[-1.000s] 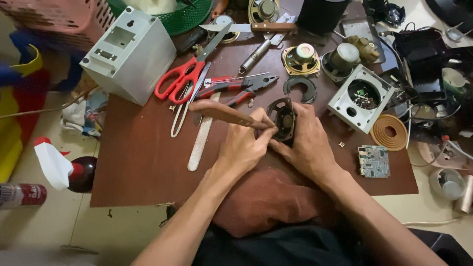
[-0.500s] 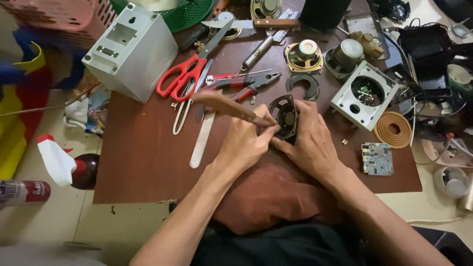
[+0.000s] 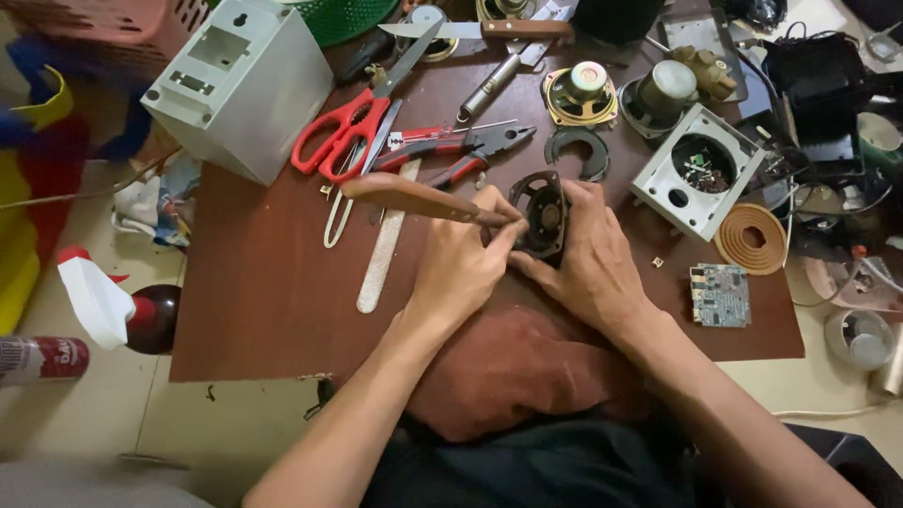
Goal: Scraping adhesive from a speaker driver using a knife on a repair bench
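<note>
Speaker frame, black, stands on edge near the tabletop's near edge, middle | right hand clamped on it | left hand grips wooden-handled tool, long axis running left, tip at frame | beyond: red-handled pliers, red scissors

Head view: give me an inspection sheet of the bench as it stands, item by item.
Surface: brown table, worn at its front edge.
Job's things: black speaker frame held on edge; wooden-handled tool tipped against it.
Clutter: red scissors, red-handled pliers, metal file, grey plastic box, white square housing, copper coil, small circuit board, loose speaker.
Hands: left hand grips the tool; right hand steadies the frame.
Cables: black tangle at the right edge.
Surroundings: spray bottle and spray can on the floor.
</note>
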